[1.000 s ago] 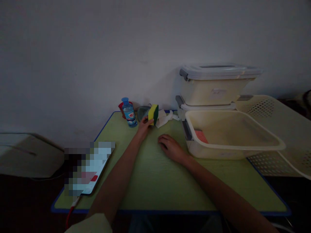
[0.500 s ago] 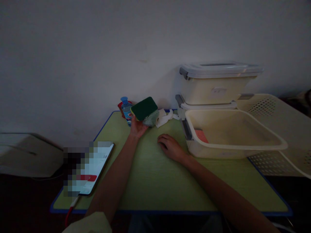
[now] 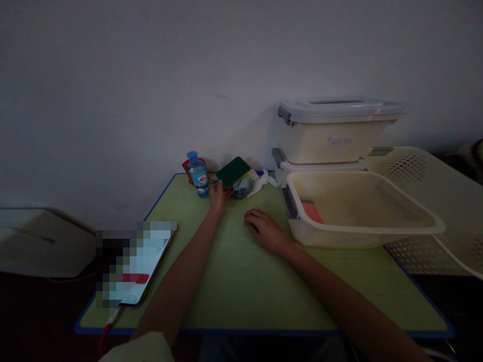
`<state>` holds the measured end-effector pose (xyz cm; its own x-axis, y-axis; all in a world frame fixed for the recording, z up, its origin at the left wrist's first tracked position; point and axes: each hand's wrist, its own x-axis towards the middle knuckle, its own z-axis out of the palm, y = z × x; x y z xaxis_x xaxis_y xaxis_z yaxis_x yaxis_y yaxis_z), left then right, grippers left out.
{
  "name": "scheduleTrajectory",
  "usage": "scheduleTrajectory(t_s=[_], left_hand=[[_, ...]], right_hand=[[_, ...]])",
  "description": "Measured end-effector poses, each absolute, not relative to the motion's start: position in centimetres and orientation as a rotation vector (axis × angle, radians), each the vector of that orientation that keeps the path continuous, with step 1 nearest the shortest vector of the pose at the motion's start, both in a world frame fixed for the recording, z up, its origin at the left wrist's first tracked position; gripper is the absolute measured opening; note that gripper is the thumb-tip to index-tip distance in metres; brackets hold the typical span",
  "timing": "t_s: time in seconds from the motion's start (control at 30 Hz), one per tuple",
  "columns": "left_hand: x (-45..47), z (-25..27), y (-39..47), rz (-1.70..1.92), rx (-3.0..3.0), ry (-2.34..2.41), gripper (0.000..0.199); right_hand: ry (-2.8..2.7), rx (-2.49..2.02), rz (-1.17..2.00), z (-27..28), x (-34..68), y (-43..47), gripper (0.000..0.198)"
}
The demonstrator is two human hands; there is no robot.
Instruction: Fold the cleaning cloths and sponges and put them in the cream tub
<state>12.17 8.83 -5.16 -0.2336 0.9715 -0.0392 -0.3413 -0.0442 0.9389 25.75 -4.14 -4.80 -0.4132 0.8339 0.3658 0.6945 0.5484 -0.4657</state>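
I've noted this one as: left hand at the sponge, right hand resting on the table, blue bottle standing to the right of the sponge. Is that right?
Not quite: in the head view, the blue bottle stands to the left of the sponge. The left hand is at the sponge, and the right hand rests on the table.

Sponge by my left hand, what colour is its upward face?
Dark green; the sponge shows it best in the head view.

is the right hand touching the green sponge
No, the right hand lies over the table with a visible gap between it and the green sponge, which is at the left hand.
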Motion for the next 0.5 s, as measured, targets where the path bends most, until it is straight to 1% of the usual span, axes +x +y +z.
scheduleTrajectory(t_s=[0.07, 0.3, 0.4, 0.5], left_hand=[[12.3, -5.3, 8.6, 1.596, 0.909, 1.210, 0.013], [11.1, -4.3, 7.7, 1.913, 1.111, 1.550, 0.026], [10.4, -4.0, 7.6, 2.094, 1.200, 1.729, 0.041], [9.5, -4.3, 8.3, 2.204, 1.318, 1.867, 0.064]], right_hand=[[-2.221, -1.226, 0.324, -4.8, 25.8, -4.1, 0.015], [-2.220, -1.215, 0.335, -4.6, 25.8, -4.3, 0.015], [-2.217, -1.217, 0.343, -4.7, 25.8, -4.3, 0.015], [-2.213, -1.220, 0.349, -4.7, 25.8, -4.2, 0.016]])
